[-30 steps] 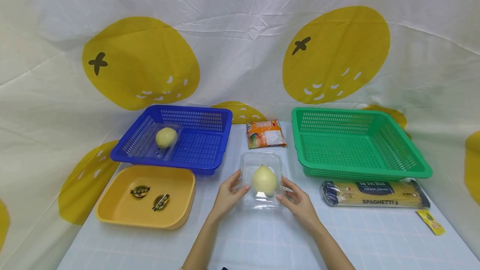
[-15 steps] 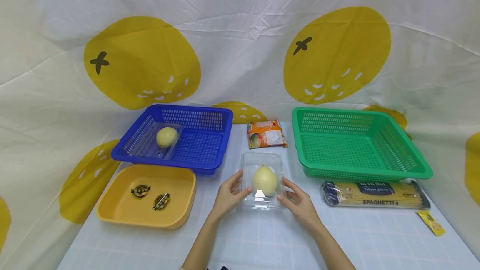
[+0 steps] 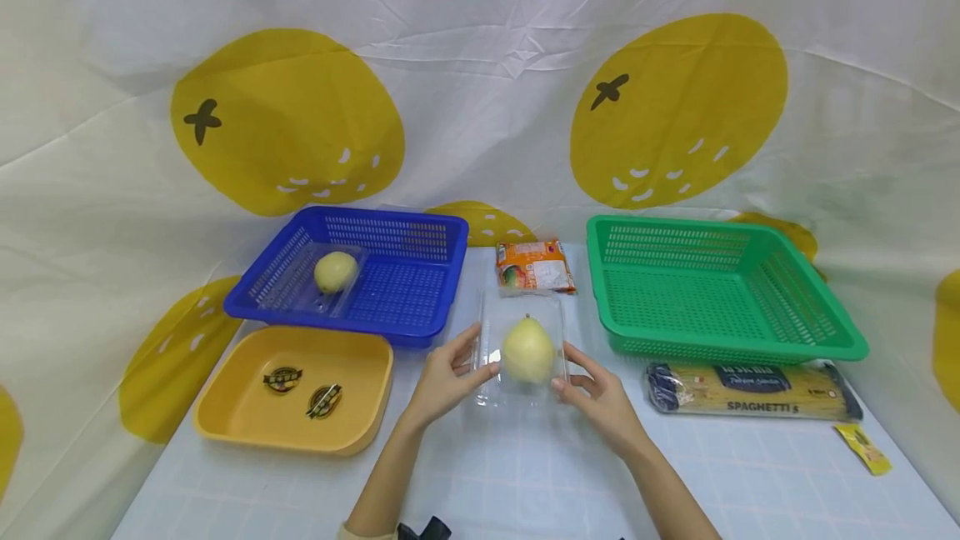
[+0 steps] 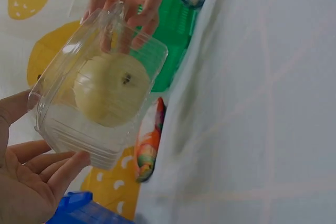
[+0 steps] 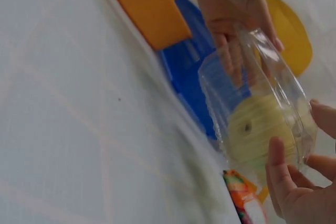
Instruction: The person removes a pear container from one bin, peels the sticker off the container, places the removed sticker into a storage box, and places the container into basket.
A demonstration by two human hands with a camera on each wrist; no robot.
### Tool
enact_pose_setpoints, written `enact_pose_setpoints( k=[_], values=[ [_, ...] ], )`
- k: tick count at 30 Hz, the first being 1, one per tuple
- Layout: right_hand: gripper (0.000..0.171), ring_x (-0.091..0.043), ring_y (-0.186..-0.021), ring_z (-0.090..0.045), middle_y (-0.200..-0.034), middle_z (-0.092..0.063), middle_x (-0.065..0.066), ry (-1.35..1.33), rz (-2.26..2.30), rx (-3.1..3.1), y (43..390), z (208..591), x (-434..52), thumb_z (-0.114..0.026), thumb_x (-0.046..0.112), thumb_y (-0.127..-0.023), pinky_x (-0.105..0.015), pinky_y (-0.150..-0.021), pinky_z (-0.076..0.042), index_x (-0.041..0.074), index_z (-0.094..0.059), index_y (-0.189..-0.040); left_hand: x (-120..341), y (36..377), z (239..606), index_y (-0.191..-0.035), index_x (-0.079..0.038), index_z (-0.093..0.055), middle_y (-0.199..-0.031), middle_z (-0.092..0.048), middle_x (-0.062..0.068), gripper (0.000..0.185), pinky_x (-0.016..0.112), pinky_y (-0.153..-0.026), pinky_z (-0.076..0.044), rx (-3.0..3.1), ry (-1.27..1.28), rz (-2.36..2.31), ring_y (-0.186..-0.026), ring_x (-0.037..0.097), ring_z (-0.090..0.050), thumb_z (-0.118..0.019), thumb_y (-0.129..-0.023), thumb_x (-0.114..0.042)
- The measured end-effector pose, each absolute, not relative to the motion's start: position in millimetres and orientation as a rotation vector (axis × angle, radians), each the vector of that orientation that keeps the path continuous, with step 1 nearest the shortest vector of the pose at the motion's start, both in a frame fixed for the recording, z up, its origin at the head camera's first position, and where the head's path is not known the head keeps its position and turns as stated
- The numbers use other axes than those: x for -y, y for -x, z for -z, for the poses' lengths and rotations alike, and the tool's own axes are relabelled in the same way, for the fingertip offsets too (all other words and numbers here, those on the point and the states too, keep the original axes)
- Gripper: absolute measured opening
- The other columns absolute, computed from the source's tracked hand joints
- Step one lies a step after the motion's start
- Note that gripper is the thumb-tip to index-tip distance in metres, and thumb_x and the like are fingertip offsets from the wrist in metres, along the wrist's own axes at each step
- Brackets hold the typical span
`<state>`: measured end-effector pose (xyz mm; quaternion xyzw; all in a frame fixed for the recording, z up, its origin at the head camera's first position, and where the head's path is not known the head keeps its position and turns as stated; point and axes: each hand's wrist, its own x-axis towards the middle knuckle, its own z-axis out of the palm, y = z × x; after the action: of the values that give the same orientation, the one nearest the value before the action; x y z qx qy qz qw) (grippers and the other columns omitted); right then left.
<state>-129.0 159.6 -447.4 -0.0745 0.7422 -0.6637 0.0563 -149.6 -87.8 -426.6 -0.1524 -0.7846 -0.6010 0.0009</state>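
A white cloth printed with big yellow fruit hangs behind and drapes over the worktop [image 3: 525,482]. You hold the clear clamshell box [image 3: 522,348] with a pear [image 3: 528,350] inside, lifted just off the cloth between the blue basket [image 3: 390,282] and the green basket [image 3: 712,290]. Your left hand [image 3: 446,382] and right hand [image 3: 600,398] pinch its side walls, fingers [image 4: 50,163] curled on thin plastic. The box looks tilted, so squeezing may buckle the walls or pop the lid, while a light grip could let it slip onto the noodle packet [image 3: 535,267].
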Motion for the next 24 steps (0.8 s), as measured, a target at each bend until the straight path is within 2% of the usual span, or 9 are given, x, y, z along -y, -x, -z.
enact_pose_setpoints(
  k=[6, 10, 15, 24],
  values=[
    [0.063, -0.012, -0.101, -0.058, -0.147, -0.035, -0.014, 0.226, 2.021, -2.227, 132, 426, -151, -0.067, 0.011, -0.087, -0.023, -0.080, -0.052, 0.009, -0.039, -0.143, 103, 151, 402, -0.137, 0.005, -0.043, -0.141, -0.043, 0.020, 0.067, 0.046, -0.091, -0.046, 2.477, 0.510, 1.879, -0.124, 0.040, -0.045, -0.073, -0.082, -0.017],
    [0.064, -0.016, -0.104, -0.056, -0.148, -0.033, -0.013, 0.265, 2.032, -2.197, 138, 412, -143, -0.067, 0.013, -0.086, -0.024, -0.082, -0.052, 0.008, -0.039, -0.143, 114, 154, 388, -0.138, 0.002, -0.042, -0.142, -0.042, 0.018, 0.067, 0.045, -0.092, -0.046, 2.514, 0.499, 1.828, -0.125, 0.037, -0.046, -0.073, -0.082, -0.017],
    [0.064, -0.018, -0.104, -0.056, -0.148, -0.034, -0.012, 0.306, 2.023, -2.173, 149, 397, -132, -0.068, 0.014, -0.086, -0.025, -0.081, -0.052, 0.005, -0.038, -0.143, 126, 161, 373, -0.139, 0.004, -0.040, -0.141, -0.041, 0.023, 0.067, 0.041, -0.091, -0.047, 2.517, 0.502, 1.786, -0.122, 0.039, -0.047, -0.072, -0.083, -0.014],
    [0.062, -0.012, -0.092, -0.063, -0.141, -0.042, -0.015, 0.360, 2.066, -2.097, 173, 377, -112, -0.067, 0.011, -0.087, -0.030, -0.083, -0.053, 0.004, -0.039, -0.142, 150, 176, 351, -0.140, 0.001, -0.040, -0.142, -0.042, 0.020, 0.066, 0.045, -0.096, -0.044, 2.578, 0.507, 1.663, -0.125, 0.036, -0.047, -0.069, -0.086, -0.022]
  ],
)
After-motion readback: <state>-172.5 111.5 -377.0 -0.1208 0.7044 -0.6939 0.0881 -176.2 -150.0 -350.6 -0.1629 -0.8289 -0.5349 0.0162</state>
